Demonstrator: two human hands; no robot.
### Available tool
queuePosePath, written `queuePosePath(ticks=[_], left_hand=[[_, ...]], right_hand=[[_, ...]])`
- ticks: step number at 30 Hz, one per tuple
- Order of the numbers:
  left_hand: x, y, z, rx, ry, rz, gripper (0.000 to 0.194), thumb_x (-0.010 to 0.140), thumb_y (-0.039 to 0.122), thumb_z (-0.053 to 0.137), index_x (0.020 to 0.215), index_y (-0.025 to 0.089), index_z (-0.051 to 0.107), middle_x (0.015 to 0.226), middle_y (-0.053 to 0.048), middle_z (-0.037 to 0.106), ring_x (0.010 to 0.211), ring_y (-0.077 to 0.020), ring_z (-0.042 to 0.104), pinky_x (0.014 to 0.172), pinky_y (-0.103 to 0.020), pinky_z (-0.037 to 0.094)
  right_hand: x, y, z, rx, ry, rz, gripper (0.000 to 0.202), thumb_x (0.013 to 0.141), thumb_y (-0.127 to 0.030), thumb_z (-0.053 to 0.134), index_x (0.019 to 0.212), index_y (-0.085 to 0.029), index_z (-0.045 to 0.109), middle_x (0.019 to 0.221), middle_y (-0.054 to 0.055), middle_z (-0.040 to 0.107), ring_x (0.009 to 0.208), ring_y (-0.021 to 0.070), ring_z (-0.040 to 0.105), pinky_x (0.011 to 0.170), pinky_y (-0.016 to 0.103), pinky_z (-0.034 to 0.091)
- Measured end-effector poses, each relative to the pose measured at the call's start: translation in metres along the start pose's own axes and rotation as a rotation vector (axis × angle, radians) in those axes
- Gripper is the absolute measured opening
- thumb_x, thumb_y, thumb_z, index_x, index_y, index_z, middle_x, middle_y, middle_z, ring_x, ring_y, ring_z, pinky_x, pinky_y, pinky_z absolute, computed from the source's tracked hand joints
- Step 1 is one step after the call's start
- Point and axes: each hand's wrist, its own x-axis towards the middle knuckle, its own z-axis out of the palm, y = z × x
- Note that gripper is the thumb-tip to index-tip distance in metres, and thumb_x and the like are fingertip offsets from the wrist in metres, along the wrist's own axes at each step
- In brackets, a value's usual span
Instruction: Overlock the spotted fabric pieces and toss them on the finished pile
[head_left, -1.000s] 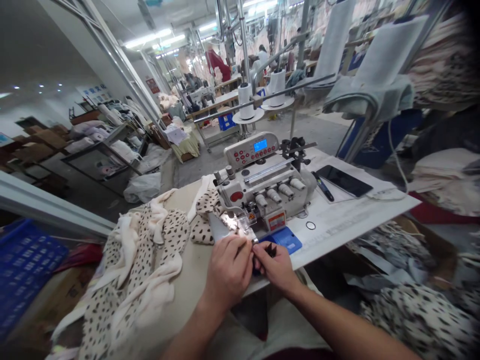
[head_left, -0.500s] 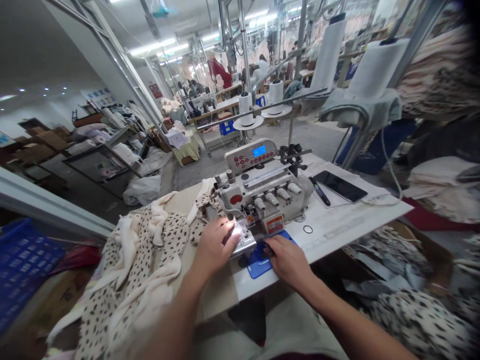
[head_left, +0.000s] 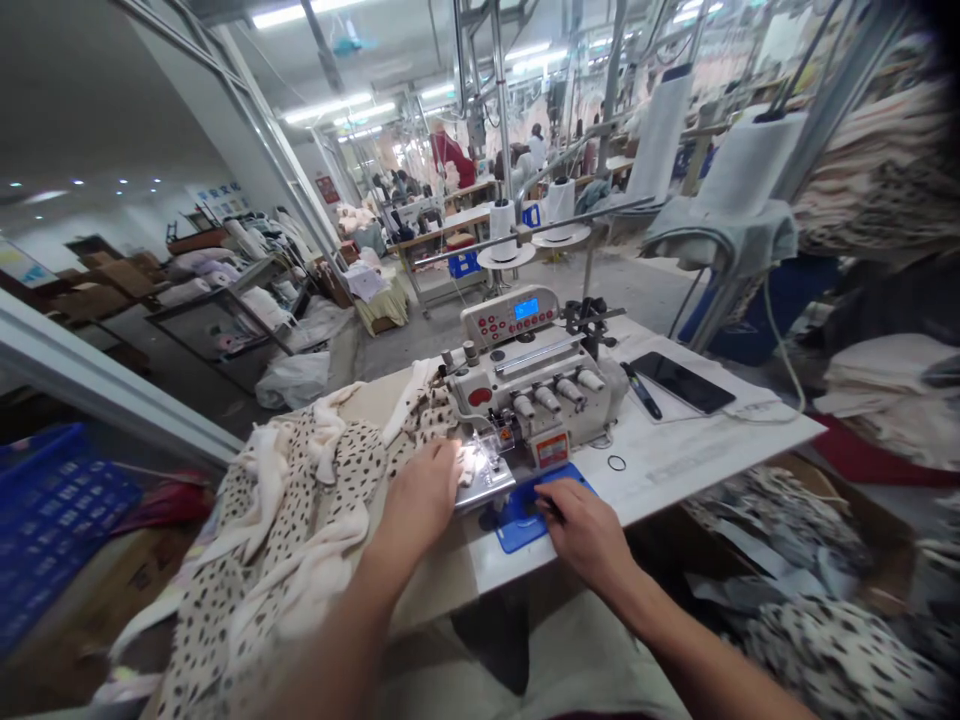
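A serger sewing machine [head_left: 532, 390] with a lit blue display stands on the table. My left hand [head_left: 420, 500] is closed on black-spotted cream fabric [head_left: 466, 462] at the left of the machine's lit metal plate [head_left: 484, 488]. More of that fabric bunches behind my fingers, against the machine's left end. My right hand [head_left: 589, 525] is closed at the front of the machine, above a blue plastic piece [head_left: 523, 532]. Something small and dark shows at its fingertips, too hidden to name. A heap of spotted fabric [head_left: 281, 500] covers the table's left side.
A phone [head_left: 682, 382] and a dark pen-like tool [head_left: 643, 392] lie at the right, with a black ring [head_left: 616, 463] nearer. White thread cones [head_left: 501, 225] stand behind the machine. A blue basket [head_left: 60, 530] is at the left; cloth scraps [head_left: 840, 630] fill the lower right.
The view has tilted up slightly. My left hand has drawn back left from the lit plate, showing fabric at its fingertips. My right hand has shifted slightly away from the machine, still closed.
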Motion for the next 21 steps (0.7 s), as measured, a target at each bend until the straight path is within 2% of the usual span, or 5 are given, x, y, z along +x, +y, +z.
queuePosePath(ticks=[3, 9, 17, 19, 21], left_hand=[[-0.001, -0.003, -0.005, 0.107, -0.061, -0.138, 0.028, 0.098, 0.037, 0.05, 0.118, 0.021, 0.06, 0.112, -0.012, 0.066, 0.092, -0.0265, 0.066, 0.074, -0.035, 0.046], [-0.011, -0.014, -0.019, 0.142, -0.236, -0.265, 0.04, 0.095, 0.058, 0.046, 0.096, 0.021, 0.062, 0.086, -0.012, 0.072, 0.083, -0.0321, 0.068, 0.068, -0.036, 0.042], [-0.044, -0.007, -0.041, -0.066, -0.353, -0.15, 0.033, 0.098, 0.042, 0.043, 0.08, 0.022, 0.062, 0.082, -0.005, 0.071, 0.078, -0.0224, 0.066, 0.065, -0.03, 0.036], [-0.055, 0.003, -0.044, -0.138, -0.388, -0.066, 0.03, 0.099, 0.037, 0.043, 0.082, 0.022, 0.063, 0.081, -0.004, 0.07, 0.075, -0.0198, 0.064, 0.064, -0.029, 0.036], [-0.066, 0.013, -0.042, -0.182, -0.442, 0.015, 0.028, 0.099, 0.036, 0.043, 0.085, 0.023, 0.064, 0.081, -0.003, 0.07, 0.072, -0.0186, 0.062, 0.062, -0.029, 0.034]], right_hand=[[0.004, -0.009, -0.002, 0.104, -0.022, -0.079, 0.017, 0.094, -0.019, 0.053, 0.095, -0.018, 0.069, 0.086, 0.009, 0.072, 0.077, 0.0204, 0.068, 0.072, 0.031, 0.053], [0.025, -0.044, -0.002, 0.309, -0.14, -0.167, 0.023, 0.094, -0.024, 0.053, 0.109, -0.02, 0.069, 0.087, 0.008, 0.075, 0.075, 0.0193, 0.069, 0.071, 0.028, 0.053], [0.052, -0.067, 0.002, 0.437, -0.495, -0.088, 0.065, 0.085, -0.012, 0.056, 0.147, -0.026, 0.047, 0.092, 0.003, 0.077, 0.081, 0.0197, 0.071, 0.076, 0.026, 0.049], [0.054, -0.065, -0.005, 0.52, -0.561, -0.107, 0.053, 0.086, -0.015, 0.059, 0.138, -0.026, 0.057, 0.088, 0.001, 0.076, 0.079, 0.0179, 0.069, 0.075, 0.025, 0.048], [0.055, -0.057, -0.015, 0.539, -0.614, -0.132, 0.026, 0.087, -0.021, 0.063, 0.112, -0.024, 0.072, 0.079, -0.001, 0.073, 0.071, 0.0153, 0.064, 0.068, 0.023, 0.044]])
